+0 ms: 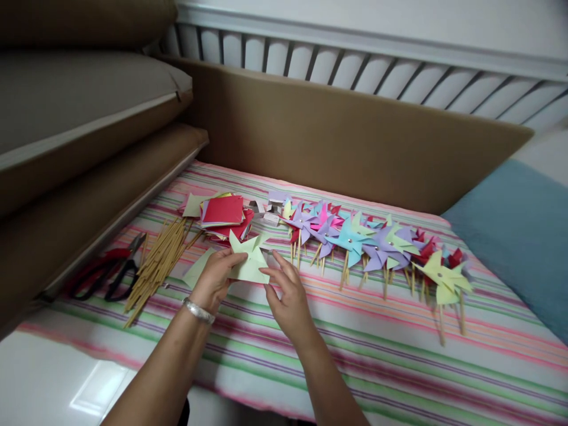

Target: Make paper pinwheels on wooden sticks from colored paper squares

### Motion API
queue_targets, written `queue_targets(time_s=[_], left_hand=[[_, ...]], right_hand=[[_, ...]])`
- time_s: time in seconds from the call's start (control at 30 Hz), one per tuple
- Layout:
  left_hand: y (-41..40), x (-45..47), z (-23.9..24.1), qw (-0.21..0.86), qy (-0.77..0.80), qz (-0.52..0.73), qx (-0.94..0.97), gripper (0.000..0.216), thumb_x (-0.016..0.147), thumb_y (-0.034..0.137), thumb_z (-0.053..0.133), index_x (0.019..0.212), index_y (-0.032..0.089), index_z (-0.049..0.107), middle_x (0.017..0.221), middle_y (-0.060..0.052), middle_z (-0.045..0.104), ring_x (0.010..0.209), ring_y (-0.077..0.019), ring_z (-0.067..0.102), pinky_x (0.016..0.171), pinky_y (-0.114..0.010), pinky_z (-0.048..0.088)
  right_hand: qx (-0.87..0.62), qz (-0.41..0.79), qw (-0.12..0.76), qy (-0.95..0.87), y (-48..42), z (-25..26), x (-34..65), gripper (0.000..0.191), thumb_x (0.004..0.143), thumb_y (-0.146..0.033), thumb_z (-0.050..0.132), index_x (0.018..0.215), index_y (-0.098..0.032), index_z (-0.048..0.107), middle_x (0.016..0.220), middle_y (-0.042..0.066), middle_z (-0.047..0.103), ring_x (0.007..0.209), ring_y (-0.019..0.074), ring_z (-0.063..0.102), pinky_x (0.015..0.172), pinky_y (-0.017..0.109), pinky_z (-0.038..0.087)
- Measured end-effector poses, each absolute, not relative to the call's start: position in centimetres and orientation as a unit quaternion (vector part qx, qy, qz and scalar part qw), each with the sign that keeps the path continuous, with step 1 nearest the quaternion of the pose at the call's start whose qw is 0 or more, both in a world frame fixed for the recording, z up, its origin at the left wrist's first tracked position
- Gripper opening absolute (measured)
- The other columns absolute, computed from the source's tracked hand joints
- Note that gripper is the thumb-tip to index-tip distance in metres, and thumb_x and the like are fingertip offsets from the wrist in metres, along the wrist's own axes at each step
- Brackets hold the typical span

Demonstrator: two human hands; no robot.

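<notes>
My left hand [213,275], with a silver bracelet at its wrist, pinches a pale green paper pinwheel [251,271] between thumb and fingers. The sheet is cut and partly folded, with points standing up at its top. My right hand [286,290] is at the paper's right edge, its fingers apart and a fingertip at or very near the lower right corner. Another pale green sheet [197,269] lies behind my left hand. Beyond the hands rests a stack of coloured paper [225,211], red on top.
Wooden sticks [157,263] lie in a loose pile at left, beside black-handled scissors [119,275]. Several finished pinwheels [350,239] on sticks lie in a row at right. Small boxes [271,218] stand behind. A striped cloth [355,331] covers the surface; a brown panel [337,142] backs it.
</notes>
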State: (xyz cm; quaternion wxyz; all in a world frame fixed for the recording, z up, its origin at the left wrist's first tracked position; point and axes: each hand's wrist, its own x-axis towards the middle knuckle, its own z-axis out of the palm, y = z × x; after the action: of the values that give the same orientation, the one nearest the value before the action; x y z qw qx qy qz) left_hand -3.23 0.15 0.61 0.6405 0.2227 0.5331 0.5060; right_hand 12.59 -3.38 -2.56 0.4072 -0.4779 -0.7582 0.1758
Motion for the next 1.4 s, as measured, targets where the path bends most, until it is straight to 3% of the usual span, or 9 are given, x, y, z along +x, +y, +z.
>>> queue_targets(time_s=[0.5,0.87,1.2,1.4], left_hand=[[-0.1,-3.2,0.5,0.616,0.550,0.518,0.223,0.027,0.044,0.020,0.075,0.068,0.011,0.067,0.054,-0.002,0.065,0.047,-0.0134,0.055,0.049,-0.024,0.041],[-0.3,-1.8,-1.6,0.612,0.531,0.492,0.316,0.025,0.051,0.027,0.074,0.070,0.011,0.069,0.057,-0.002,0.064,0.047,-0.0117,0.052,0.048,-0.023,0.036],[-0.9,-1.0,-1.5,0.622,0.524,0.463,0.353,0.022,0.051,0.027,0.074,0.064,0.011,0.068,0.054,0.000,0.061,0.047,-0.0111,0.049,0.050,-0.023,0.034],[-1.0,-0.9,-1.6,0.642,0.507,0.454,0.353,0.025,0.052,0.027,0.074,0.071,0.011,0.071,0.059,-0.002,0.065,0.049,-0.0114,0.051,0.052,-0.023,0.035]], right_hand=[[-0.491,0.157,0.434,-0.739,-3.6,-2.3,12.0,0.015,0.082,-0.020,0.055,0.091,-0.023,0.067,0.128,0.011,0.052,0.117,0.0245,0.049,0.097,0.043,0.040],[-0.510,0.123,0.444,-0.726,-3.4,-1.8,12.3,0.012,0.079,-0.018,0.057,0.079,-0.024,0.067,0.136,0.007,0.047,0.129,0.0280,0.034,0.102,0.051,0.032],[-0.548,0.126,0.439,-0.701,-3.0,-2.0,12.6,0.008,0.078,-0.018,0.058,0.074,-0.021,0.064,0.134,0.010,0.049,0.130,0.0283,0.031,0.103,0.052,0.030],[-0.561,0.142,0.435,-0.690,-3.1,-2.1,12.6,0.007,0.078,-0.020,0.059,0.074,-0.022,0.063,0.135,0.010,0.047,0.131,0.0286,0.029,0.100,0.052,0.032]])
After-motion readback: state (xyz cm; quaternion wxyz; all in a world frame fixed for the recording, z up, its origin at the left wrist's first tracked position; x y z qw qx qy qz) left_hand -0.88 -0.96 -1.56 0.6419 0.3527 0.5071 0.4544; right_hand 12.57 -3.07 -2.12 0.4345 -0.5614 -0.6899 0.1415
